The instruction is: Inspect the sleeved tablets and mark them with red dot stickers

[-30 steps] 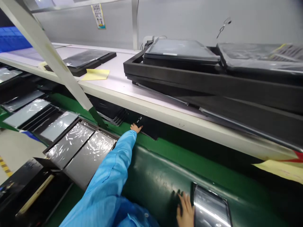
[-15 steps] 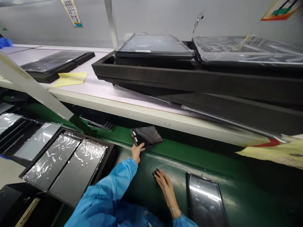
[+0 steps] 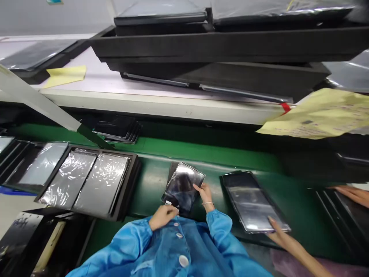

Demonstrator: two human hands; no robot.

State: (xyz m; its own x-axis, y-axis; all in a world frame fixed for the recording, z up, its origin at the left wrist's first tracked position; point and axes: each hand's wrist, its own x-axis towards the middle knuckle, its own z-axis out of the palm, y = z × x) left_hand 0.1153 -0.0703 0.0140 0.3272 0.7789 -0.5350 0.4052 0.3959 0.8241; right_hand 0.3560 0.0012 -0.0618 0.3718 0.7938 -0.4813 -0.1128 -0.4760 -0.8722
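Note:
A dark glossy panel (image 3: 184,186) is held just above the green belt (image 3: 201,150), close to my chest. My left hand (image 3: 163,216) grips its near left corner, fingers curled. My right hand (image 3: 204,193) holds its right edge, fingers closed on it. Both sleeves are blue. A second, longer dark panel (image 3: 252,200) lies flat on the belt to the right, and another person's hand (image 3: 278,232) touches its near corner.
A black tray with film-covered panels (image 3: 86,182) sits left of me. A stack of dark panels (image 3: 118,129) lies under the white shelf (image 3: 161,104), which carries large black trays (image 3: 219,46) and yellow paper (image 3: 323,115). Another person's hand (image 3: 353,192) shows at far right.
My left hand pulled the dark panel from under the shelf back toward me. My right hand left the belt and took the panel's right edge. Another person's hand reached the second panel.

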